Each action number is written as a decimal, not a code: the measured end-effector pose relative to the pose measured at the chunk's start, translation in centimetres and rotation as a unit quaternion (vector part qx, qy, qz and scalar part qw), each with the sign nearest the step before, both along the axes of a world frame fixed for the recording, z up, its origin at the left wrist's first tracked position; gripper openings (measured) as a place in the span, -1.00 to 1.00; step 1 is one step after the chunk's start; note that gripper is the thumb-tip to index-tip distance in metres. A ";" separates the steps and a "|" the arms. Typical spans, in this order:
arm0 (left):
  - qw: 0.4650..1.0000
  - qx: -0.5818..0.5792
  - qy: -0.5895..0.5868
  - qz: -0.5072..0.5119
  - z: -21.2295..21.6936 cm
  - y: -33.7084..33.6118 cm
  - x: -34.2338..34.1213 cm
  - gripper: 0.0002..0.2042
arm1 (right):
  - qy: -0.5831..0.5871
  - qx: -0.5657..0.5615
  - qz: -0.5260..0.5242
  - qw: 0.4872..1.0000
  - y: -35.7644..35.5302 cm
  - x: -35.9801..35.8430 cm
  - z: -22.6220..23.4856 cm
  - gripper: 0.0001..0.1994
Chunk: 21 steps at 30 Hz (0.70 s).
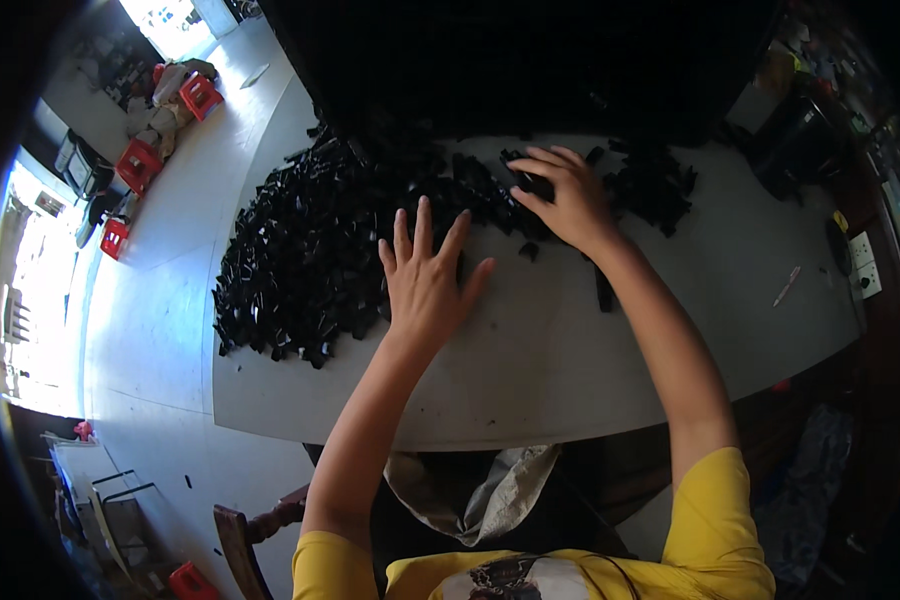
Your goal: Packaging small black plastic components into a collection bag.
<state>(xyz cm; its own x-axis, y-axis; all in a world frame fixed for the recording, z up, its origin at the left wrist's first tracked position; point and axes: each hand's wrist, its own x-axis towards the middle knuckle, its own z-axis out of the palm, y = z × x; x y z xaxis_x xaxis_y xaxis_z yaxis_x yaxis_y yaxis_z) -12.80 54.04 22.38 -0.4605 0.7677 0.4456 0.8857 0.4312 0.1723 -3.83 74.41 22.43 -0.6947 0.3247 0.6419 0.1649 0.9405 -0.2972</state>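
Head view: we take the heap of black plastic pieces [310, 260] on the white table [570, 360] as our landmark. Left of it, red stools [140, 165] stand on the floor. Our left hand [425, 285] lies flat, fingers spread, on the heap's right edge. Further right, our right hand [560, 195] curls over pieces at the heap's far side; we cannot tell whether it grips any.

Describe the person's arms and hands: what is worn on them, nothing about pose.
Both forearms are bare, with short yellow sleeves ending above the elbows. The left hand and right hand wear no gloves; no rings, watch or bracelets are visible.
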 end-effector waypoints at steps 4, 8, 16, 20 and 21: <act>0.999 -0.051 -0.001 0.012 0.3 1.6 -0.6 -0.38 | -0.106 -0.051 -0.061 0.991 0.7 -4.2 -1.7 -0.61; 0.997 -0.074 -0.007 -0.012 -0.1 0.1 -0.9 -0.37 | -0.135 -0.097 0.000 0.986 -2.4 -4.5 -1.8 -0.62; 0.996 -0.062 -0.012 -0.062 0.3 -6.7 2.5 -0.42 | -0.089 -0.103 0.023 0.990 -11.1 1.6 -1.3 -0.62; 0.993 -0.067 -0.023 -0.090 0.2 -9.8 2.7 -0.44 | -0.076 -0.147 0.011 0.986 -15.0 3.1 -0.9 -0.61; 0.992 -0.064 -0.025 -0.103 0.4 -10.3 2.6 -0.44 | -0.079 -0.150 0.012 0.986 -15.5 3.4 -0.7 -0.59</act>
